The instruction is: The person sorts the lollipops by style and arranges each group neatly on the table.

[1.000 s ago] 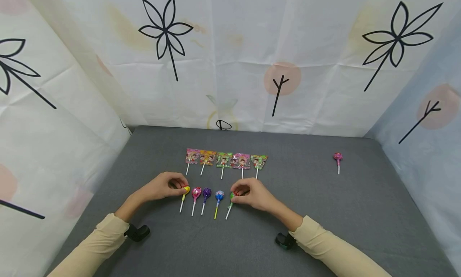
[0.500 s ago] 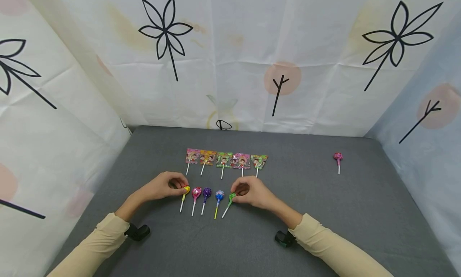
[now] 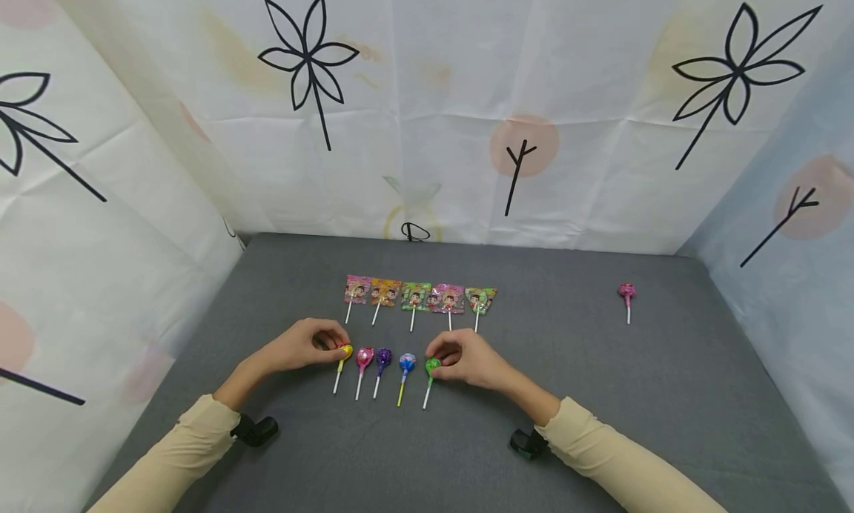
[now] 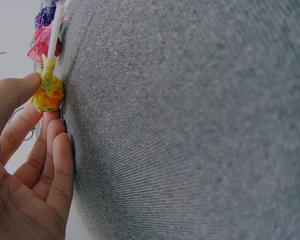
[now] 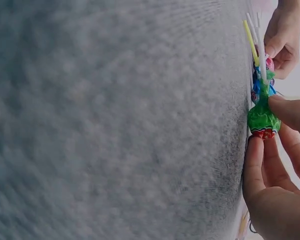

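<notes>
In the head view my left hand [image 3: 313, 345] holds the head of a yellow lollipop [image 3: 344, 353] at the left end of a near row. The left wrist view shows the thumb and fingers on its yellow wrapper [image 4: 48, 95]. At the row's right end, my right hand [image 3: 470, 359] holds a green lollipop [image 3: 431, 368] by its head, the white stick pointing toward me. Its red-marked top shows by the fingertips in the right wrist view. Between the hands lie a pink lollipop [image 3: 363, 357], a purple lollipop [image 3: 383, 357] and a blue lollipop [image 3: 407, 362].
Behind the near row lies a second row of flat-bagged lollipops, among them an orange one [image 3: 385, 292] and a green one [image 3: 415, 296]. A lone pink lollipop [image 3: 626, 291] lies far right on the grey tabletop [image 3: 567, 313]. Patterned white curtains [image 3: 440, 75] enclose the back and sides.
The green lollipop has been rolled and turned in the right hand: its red patch no longer shows from above, and its stick swung left, then back right. My left hand has stayed still.
</notes>
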The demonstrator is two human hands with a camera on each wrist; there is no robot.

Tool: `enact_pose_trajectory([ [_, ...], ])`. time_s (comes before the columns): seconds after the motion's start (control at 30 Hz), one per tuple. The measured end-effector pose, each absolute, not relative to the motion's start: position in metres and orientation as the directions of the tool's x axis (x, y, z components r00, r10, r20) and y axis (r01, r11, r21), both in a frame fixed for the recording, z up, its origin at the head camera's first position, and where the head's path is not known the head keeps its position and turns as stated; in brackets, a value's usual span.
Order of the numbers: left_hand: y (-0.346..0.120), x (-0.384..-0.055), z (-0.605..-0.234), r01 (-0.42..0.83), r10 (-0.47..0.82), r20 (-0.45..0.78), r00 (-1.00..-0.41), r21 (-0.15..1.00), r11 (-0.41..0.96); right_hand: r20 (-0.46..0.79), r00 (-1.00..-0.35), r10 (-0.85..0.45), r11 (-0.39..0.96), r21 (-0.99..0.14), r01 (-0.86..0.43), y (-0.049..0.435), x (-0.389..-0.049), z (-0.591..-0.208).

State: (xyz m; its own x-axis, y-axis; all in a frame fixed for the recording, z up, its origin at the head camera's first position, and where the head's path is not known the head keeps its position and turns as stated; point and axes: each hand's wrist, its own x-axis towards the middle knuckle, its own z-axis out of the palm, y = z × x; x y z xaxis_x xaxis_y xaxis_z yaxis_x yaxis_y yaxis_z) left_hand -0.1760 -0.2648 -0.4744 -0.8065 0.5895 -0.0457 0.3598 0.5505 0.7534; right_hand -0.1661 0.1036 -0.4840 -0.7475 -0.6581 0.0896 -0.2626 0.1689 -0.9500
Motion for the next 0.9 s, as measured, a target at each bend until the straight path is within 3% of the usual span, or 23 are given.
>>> enact_pose_trajectory([
  [0.43,-0.2637,-0.1752,-0.4735,0.372,0.598,-0.031,-0.801,0.757,0.538,0.070,-0.789,-0.610,0.308,-0.897,-0.317,0.1080,-0.1626,-0.4803],
  [0.9,-0.2630,-0.1743,-0.4720,0.370,0.597,-0.033,-0.801,0.758,0.538,0.064,-0.788,-0.612,0.303,-0.902,-0.309,0.1021,-0.1619,-0.4766],
])
